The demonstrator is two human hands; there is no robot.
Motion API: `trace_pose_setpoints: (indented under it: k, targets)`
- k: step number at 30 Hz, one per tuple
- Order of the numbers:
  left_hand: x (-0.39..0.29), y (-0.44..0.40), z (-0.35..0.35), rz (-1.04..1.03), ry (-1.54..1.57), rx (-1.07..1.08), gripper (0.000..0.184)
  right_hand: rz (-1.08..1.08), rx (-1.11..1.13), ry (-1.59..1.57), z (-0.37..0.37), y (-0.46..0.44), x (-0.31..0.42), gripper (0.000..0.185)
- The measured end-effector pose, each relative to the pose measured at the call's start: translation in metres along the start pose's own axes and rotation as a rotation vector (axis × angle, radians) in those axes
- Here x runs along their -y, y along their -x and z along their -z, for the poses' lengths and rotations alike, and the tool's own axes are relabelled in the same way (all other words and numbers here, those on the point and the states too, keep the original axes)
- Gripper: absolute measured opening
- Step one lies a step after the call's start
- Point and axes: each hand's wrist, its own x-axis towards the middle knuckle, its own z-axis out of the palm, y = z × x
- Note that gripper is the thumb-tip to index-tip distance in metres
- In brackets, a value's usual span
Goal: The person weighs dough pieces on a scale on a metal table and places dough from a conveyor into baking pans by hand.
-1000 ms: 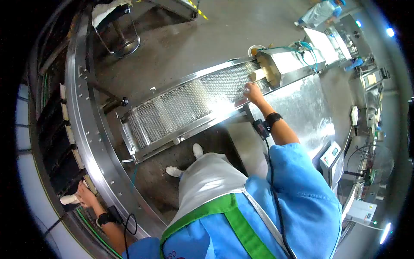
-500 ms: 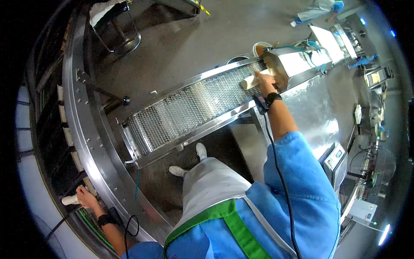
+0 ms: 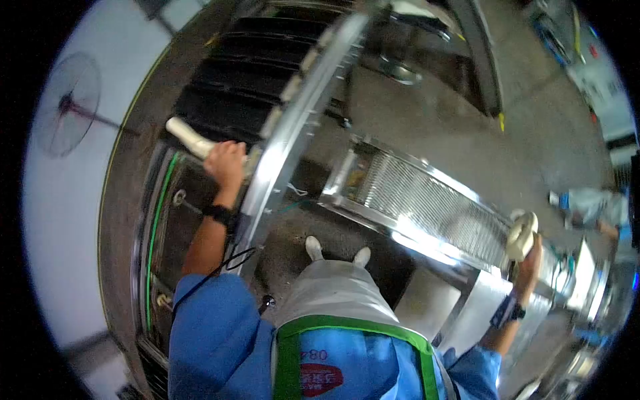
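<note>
My left hand [image 3: 227, 161] is closed round the near end of a long, pale dough roll [image 3: 190, 137], beside the dark trays [image 3: 227, 107] of the large curved conveyor. On the other side, my right hand [image 3: 531, 257] grips a folded, cream-coloured dough piece [image 3: 522, 237], lifted at the far right end of the wire mesh belt [image 3: 427, 203]. Motion blurs the right hand's fingers a little.
A steel rail [image 3: 283, 143] runs between the trays and the mesh conveyor. A fan [image 3: 67, 103] stands at the far left. Another person [image 3: 593, 203] is at the far right. A stool [image 3: 400, 70] stands beyond the mesh belt.
The view has swung toward the left. My right hand has taken hold of the dough and lifted it off the mesh belt. My left hand still holds its roll, now higher in view.
</note>
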Motion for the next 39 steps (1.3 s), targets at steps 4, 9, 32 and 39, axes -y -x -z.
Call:
trace_pose_setpoints:
  k: [4, 9, 32, 39]
  targets:
    - [-0.001, 0.016, -0.007, 0.000, 0.166, -0.057, 0.025, -0.047, 0.172, -0.067, -0.082, 0.010, 0.060, 0.040]
    - [0.003, 0.022, 0.020, 0.015, 0.189, -0.099, 0.020, 0.084, 0.767, -0.233, -0.213, 0.020, 0.111, 0.039]
    - [0.023, 0.027, 0.059, 0.047, 0.660, 0.192, 0.017, 0.790, 1.731, 1.360, -0.602, 0.059, 0.007, 0.057]
    - [0.042, 0.041, 0.050, -0.039, 0.586, 0.138, 0.012, 1.064, 1.637, 1.254, -0.635, 0.091, -0.030, 0.028]
